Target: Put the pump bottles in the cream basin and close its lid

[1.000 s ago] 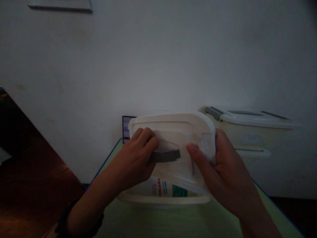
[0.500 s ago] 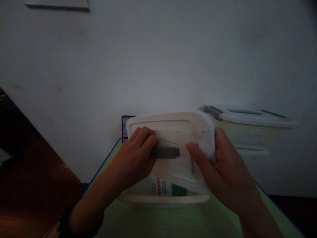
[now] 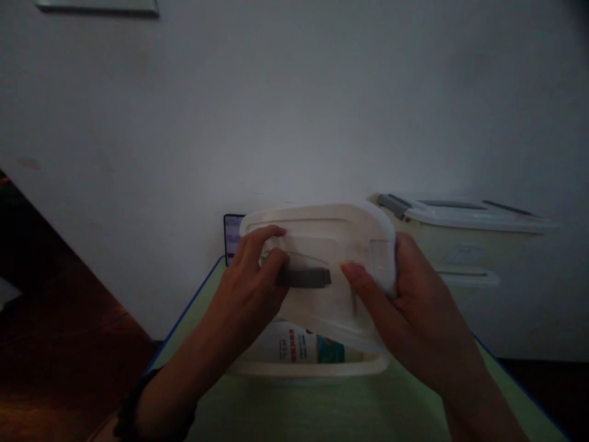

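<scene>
A white plastic lid (image 3: 322, 236) with a grey handle (image 3: 306, 277) is tilted up above an open white box (image 3: 313, 366). My left hand (image 3: 251, 288) is curled over the lid's left part, fingers on the handle's left end. My right hand (image 3: 409, 307) clasps the lid's right edge, thumb on top. Inside the box a packet with red and teal print (image 3: 313, 348) shows under the lid's front edge.
The box stands on a pale green table with a blue edge (image 3: 184, 316) set against a white wall. Behind the lid stands a dark phone screen (image 3: 231, 233). At the right is a bigger lidded storage bin (image 3: 464, 245). Dark wooden floor lies to the left.
The lid has been raised a little at its front edge, showing more of the printed packet. My left fingers have spread and moved up on the lid.
</scene>
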A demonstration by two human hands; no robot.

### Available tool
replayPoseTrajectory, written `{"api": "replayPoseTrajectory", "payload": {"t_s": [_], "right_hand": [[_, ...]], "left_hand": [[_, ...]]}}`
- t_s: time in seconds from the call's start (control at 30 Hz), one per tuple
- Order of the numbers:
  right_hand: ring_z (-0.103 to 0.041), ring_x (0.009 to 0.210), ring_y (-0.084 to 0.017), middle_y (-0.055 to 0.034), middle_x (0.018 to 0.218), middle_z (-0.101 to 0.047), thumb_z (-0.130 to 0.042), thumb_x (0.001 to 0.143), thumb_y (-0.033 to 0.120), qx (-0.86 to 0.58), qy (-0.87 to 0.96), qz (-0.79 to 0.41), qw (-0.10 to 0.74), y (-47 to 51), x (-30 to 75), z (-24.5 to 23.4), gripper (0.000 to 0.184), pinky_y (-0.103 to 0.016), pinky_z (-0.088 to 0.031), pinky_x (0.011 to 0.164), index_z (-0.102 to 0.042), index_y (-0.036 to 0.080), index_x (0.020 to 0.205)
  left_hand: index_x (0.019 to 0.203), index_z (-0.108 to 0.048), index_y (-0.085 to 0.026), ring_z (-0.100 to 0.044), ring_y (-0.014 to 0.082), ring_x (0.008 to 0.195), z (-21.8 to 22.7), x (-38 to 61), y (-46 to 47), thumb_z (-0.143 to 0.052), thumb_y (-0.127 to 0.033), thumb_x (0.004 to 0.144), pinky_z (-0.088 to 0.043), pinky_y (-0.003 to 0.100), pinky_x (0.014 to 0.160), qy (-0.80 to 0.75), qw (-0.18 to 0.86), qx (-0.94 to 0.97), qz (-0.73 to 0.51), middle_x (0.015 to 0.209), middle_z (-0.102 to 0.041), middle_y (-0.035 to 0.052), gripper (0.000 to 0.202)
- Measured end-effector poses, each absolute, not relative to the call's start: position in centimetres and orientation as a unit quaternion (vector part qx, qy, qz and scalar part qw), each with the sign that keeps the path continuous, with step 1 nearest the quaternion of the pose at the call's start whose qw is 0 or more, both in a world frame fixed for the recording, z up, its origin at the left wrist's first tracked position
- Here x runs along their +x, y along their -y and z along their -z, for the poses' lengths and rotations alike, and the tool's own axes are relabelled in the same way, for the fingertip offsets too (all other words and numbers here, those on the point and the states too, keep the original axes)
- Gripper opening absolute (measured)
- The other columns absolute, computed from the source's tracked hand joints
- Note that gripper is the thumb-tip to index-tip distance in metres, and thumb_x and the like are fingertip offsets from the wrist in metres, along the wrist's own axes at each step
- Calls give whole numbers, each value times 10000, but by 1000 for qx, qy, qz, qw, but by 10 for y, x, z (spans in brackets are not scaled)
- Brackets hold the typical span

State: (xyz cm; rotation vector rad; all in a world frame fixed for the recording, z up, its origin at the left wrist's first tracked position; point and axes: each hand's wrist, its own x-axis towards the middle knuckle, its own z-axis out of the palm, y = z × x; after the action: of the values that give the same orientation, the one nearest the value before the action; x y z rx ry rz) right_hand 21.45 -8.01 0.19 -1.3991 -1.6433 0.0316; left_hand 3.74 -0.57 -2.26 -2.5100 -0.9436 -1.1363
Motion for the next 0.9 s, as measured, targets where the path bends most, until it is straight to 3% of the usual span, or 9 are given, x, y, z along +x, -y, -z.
{"api": "replayPoseTrajectory", "payload": {"t_s": [0.23, 0.47, 0.7, 0.9], "right_hand": [[-566, 607, -147, -9, 791, -610, -516, 810, 363, -581, 660, -45, 474, 77, 218, -3, 264, -241, -411, 423, -491, 241, 1042], [-576, 746, -165, -29, 900, -609, -538, 797, 331, -557, 644, -85, 518, 67, 226, -2, 316, -291, -490, 599, -493, 213, 1087], [-617, 677, -170, -22, 857, -639, -563, 780, 320, -527, 600, -179, 575, 65, 232, -1, 315, -290, -526, 517, -510, 237, 1079], [-623, 525, -170, -11, 763, -671, -615, 736, 346, -539, 513, -230, 627, 67, 239, -4, 436, -283, -520, 422, -487, 284, 1148]], "left_hand": [[850, -393, -181, -494, 250, 1070, 24, 37, 6, -446, -4, 701, -526, 373, 736, 310, 98, -868, 374, 1244, -423, 138, 237], [923, -466, -189, -479, 231, 1129, 19, 28, 2, -500, -87, 724, -485, 390, 847, 290, 118, -888, 336, 1270, -463, 89, 227], [1049, -493, -185, -436, 198, 1180, 17, 25, 1, -515, -128, 762, -425, 378, 942, 254, 109, -897, 345, 1301, -455, 76, 294], [1106, -502, -198, -410, 176, 1198, 9, 13, -5, -485, -212, 823, -387, 364, 980, 246, 65, -910, 328, 1314, -434, 66, 284]]}}
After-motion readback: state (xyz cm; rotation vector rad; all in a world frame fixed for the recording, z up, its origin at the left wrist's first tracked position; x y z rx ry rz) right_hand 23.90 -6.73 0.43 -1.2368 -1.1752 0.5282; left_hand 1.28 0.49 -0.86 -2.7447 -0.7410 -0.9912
